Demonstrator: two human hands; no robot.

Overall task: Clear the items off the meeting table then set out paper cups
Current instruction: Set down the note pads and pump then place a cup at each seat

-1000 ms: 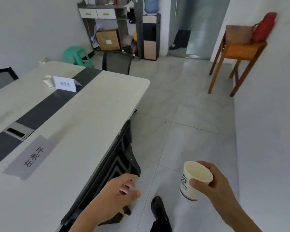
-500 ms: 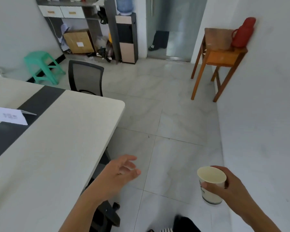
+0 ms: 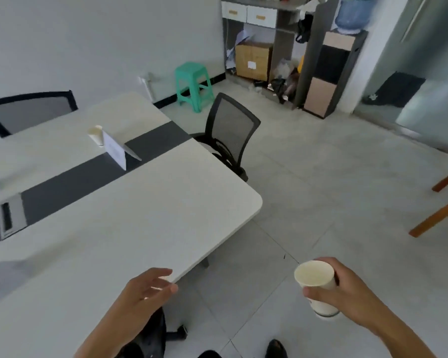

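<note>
Head view: a smooth white meeting table [image 3: 150,215] with rounded corners and a dark matte strip down its middle is seen; two paper cups are counted; one tapered, cream paper cup [image 3: 317,285] is gripped around its wall by the curled fingers of the right hand [image 3: 347,293], held upright over the tiled floor, well apart from the table's near right corner; the second cup [image 3: 96,134] is stood on the far side of the table, just beside a folded white name card [image 3: 115,152]; the left hand [image 3: 145,290] is spread loose and empty over the table's near edge; two black mesh-backed chairs are counted, one [image 3: 230,133] at the far end, one [image 3: 29,111] at the far left; compared with half a second ago, the view has been swung left, so more tabletop and the second cup are now shown.
</note>
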